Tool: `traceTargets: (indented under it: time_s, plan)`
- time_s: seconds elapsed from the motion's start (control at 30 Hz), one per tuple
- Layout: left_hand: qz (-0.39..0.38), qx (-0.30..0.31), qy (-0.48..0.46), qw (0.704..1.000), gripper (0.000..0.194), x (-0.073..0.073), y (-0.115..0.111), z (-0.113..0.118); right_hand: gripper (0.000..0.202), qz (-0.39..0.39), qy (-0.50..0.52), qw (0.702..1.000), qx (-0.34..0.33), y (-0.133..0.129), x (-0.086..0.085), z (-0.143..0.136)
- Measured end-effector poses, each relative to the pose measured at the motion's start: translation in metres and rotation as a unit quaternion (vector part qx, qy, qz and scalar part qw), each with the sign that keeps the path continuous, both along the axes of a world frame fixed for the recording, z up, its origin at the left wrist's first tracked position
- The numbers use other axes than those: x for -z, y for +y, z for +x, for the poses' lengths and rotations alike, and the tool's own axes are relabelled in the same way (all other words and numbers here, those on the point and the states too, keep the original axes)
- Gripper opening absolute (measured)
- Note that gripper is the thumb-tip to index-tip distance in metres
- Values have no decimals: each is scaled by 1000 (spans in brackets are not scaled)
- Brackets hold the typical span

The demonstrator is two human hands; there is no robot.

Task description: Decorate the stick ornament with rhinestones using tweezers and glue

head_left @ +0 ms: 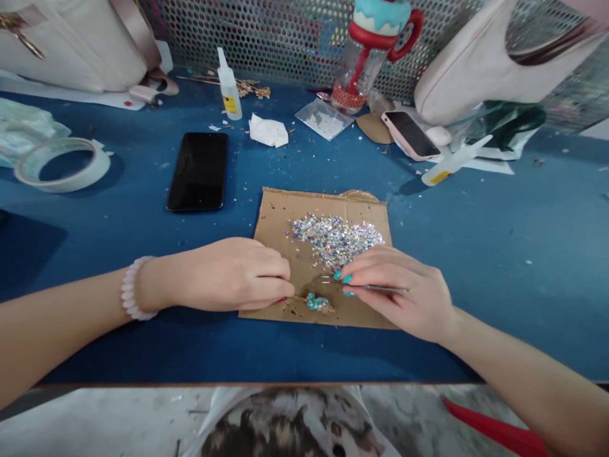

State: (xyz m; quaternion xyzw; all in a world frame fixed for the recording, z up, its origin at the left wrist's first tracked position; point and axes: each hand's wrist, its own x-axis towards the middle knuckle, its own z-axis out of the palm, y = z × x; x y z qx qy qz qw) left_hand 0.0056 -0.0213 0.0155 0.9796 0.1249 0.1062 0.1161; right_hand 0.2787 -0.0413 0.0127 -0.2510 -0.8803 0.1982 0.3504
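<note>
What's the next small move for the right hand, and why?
Probably bring the tweezers in the right hand to the glittering pile: their tips look apart, with no stone discernible between them, the pile lies just beyond, and the left hand holds the thin stem of the turquoise-studded piece.

Cardboard [276,222] and phone [198,171] on blue table [499,235]

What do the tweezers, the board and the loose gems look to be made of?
Tweezers: probably metal, smooth and grey, with bright glints at the tips. Board: likely cardboard, matt brown, with a creased far edge. Gems: glass or plastic, unclear which; glossy, judging by their sparkle.
</note>
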Motion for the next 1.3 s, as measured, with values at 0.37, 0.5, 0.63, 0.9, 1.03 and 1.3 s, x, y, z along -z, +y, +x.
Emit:
traceTargets:
  time_s: [0.37,0.5,0.63,0.9,1.03,1.3]
  plan:
    - [27,12,-6,1000,33,3,2,0,4,-18,-3,1000,24,0,-1,-6]
    - [20,13,-10,1000,34,5,4,-1,7,-6,-1,1000,7,0,-1,-7]
    - [21,4,-12,1000,37,4,3,-1,7,-1,4,1000,4,-1,0,-7]
    - [19,7,-13,1000,37,5,3,-1,7,-5,0,1000,9,-1,-1,-6]
    - [20,14,-17,1000,35,4,3,0,7,-15,-2,1000,15,-1,-1,-6]
    - [18,11,-16,1000,38,5,4,0,8,-31,3,999,18,-2,-1,-6]
